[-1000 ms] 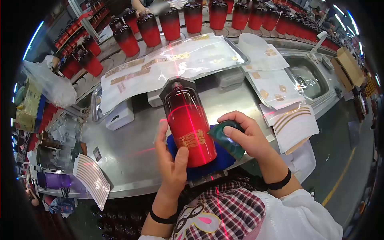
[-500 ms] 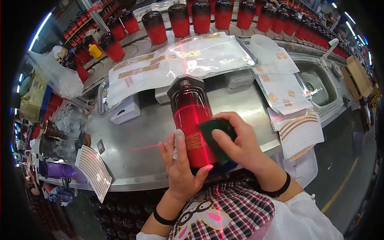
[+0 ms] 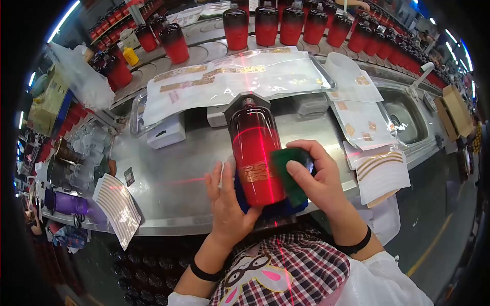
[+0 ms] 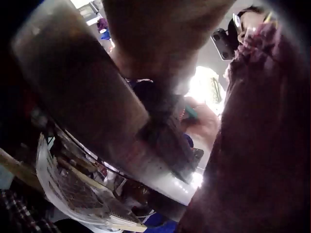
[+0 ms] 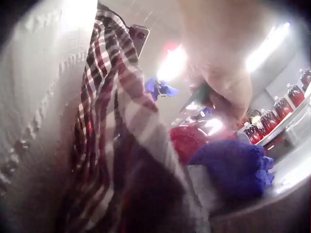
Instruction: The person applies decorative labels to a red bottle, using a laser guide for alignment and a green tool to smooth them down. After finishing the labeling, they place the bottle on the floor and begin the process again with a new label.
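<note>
A red bottle with a dark top lies with its neck in a grey holder and its base over a blue cloth. Gold lettering shows on its lower part. My left hand is at the bottle's lower left, fingers extended, thumb by the base. In my right hand a green flat tool is pinched between thumb and fingers, its edge at the bottle's right side. The right wrist view shows the right hand above the blue cloth; the left wrist view is dark.
A tray with gold decal sheets lies behind the bottle. More sheets and a sink are at the right. Red bottles line the conveyor at the back. A striped sheet overhangs the front left edge.
The left hand went from the bottle's left side to its lower end, fingers now extended. The green tool moved onto the lettering and has drawn back right, uncovering it. The head view has shifted.
</note>
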The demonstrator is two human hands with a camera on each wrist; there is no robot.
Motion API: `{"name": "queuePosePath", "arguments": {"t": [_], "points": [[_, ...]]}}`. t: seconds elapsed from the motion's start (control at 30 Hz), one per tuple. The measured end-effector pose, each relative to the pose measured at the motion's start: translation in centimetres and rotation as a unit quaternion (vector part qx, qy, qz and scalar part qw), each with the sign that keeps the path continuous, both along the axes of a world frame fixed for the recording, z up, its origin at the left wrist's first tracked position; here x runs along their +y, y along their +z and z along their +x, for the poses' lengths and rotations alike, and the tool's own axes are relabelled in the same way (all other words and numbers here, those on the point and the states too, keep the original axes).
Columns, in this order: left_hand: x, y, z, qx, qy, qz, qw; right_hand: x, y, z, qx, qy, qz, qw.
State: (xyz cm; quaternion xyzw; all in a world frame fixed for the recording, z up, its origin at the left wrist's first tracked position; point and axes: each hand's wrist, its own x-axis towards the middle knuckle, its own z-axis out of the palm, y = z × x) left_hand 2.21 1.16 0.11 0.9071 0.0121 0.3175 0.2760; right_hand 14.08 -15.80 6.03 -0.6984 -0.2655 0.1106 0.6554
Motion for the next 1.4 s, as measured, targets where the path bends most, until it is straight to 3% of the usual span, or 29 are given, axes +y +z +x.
{"name": "queuePosePath", "arguments": {"t": [0.03, 0.17, 0.23, 0.27, 0.33, 0.4, 0.5, 0.53, 0.83, 0.93, 1.23, 1.3, 1.4], "points": [[0.0, -0.4, -0.1, 0.004, 0.005, -0.019, 1.000, 0.1, 0.1, -0.1, -0.016, 0.018, 0.004, 1.000], [0.8, 3.0, -0.5, 0.005, 0.000, 0.120, 0.993, -0.8, 0.0, 0.3, 0.036, -0.001, 0.006, 0.999], [0.6, 3.2, -0.1, 0.021, -0.036, 0.082, 0.996, -1.0, 0.3, 0.1, 0.117, 0.007, 0.057, 0.991], [0.6, 3.3, 0.0, 0.029, -0.057, 0.064, 0.996, -0.9, 0.3, 0.0, 0.092, 0.015, 0.045, 0.995], [0.7, 2.2, 0.7, 0.022, -0.112, -0.158, 0.981, -0.7, -0.1, 0.0, 0.086, 0.012, 0.025, 0.996], [0.6, 1.7, 1.9, -0.006, -0.156, -0.375, 0.914, -0.7, -0.8, 0.0, 0.119, 0.008, 0.014, 0.993], [0.0, 2.7, 3.7, -0.001, -0.075, -0.373, 0.925, -0.3, -1.9, -0.2, 0.119, 0.004, 0.037, 0.992], [-0.4, 3.4, 4.1, 0.013, -0.039, -0.316, 0.948, -0.4, -2.0, -0.1, 0.113, 0.009, 0.026, 0.993], [-0.4, 2.4, 4.9, 0.017, -0.083, -0.423, 0.902, -0.7, -3.0, 0.3, 0.090, 0.025, 0.035, 0.995], [-1.1, 3.3, 4.9, 0.057, -0.007, -0.249, 0.967, -0.8, -3.1, 0.3, 0.095, 0.026, 0.025, 0.995], [-1.1, 3.0, 5.3, 0.028, -0.051, -0.379, 0.924, -1.0, -1.2, 0.1, -0.001, -0.030, -0.003, 1.000], [-1.2, 3.4, 5.2, 0.023, -0.064, -0.415, 0.907, -0.3, -0.9, 0.3, -0.054, 0.029, -0.011, 0.998], [-0.6, 2.7, 5.0, -0.004, -0.083, -0.506, 0.859, -0.5, -2.0, 1.2, -0.040, -0.055, -0.030, 0.997]]}}
